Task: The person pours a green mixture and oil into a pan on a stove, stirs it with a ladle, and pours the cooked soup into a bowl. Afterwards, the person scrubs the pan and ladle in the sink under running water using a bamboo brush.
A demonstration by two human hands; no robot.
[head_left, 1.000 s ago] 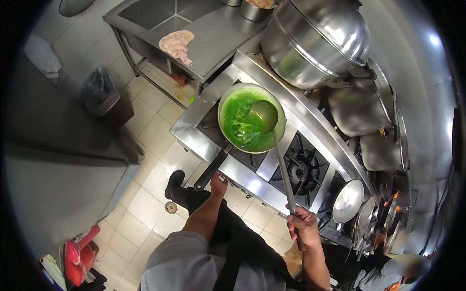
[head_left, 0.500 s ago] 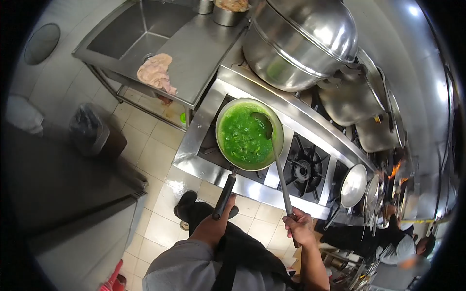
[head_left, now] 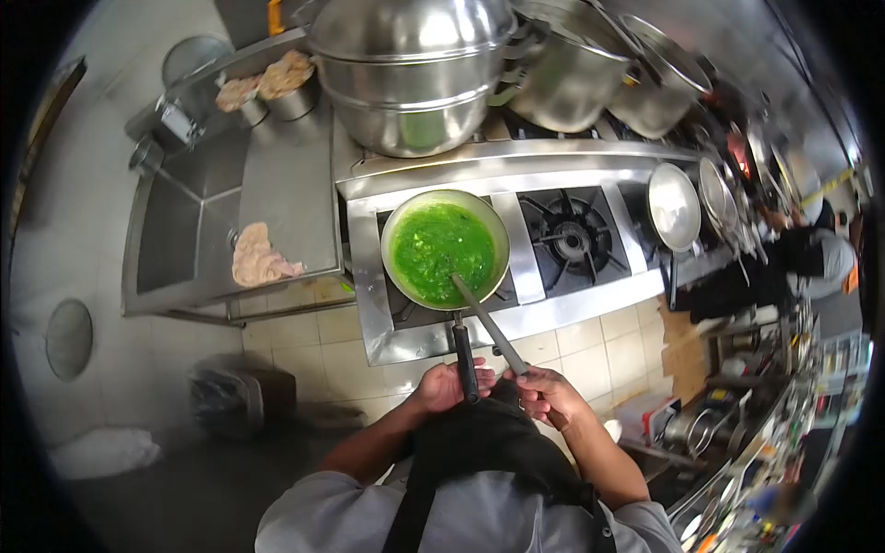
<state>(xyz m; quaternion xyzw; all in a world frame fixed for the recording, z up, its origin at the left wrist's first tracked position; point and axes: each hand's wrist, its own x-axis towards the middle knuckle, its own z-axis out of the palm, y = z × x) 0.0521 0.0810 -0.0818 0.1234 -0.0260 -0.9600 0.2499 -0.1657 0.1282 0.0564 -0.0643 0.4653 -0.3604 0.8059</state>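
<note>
A frying pan (head_left: 502, 241) of bright green sauce (head_left: 433, 241) sits over a stove burner, its black handle (head_left: 465, 361) pointing toward me. My left hand (head_left: 441, 385) is at that handle, palm up beneath it, with fingers stretched out past its far side; whether they touch is unclear. In my right hand (head_left: 546, 394) is the grey handle of a ladle (head_left: 490, 324), gripped near its end. The ladle's bowl is sunk in the sauce and hidden.
Right of the pan is a bare burner (head_left: 572, 238). Behind stands a large lidded steel pot (head_left: 410, 83), with more pots alongside. Raw-looking meat (head_left: 261, 258) lies on the steel counter by the sink (head_left: 159, 235). A co-worker (head_left: 793, 263) stands far right.
The view has swung round. The ladle's bowl has moved from the pan's far right, where it showed, to the near side under the sauce. My right hand has come closer to the pan handle.
</note>
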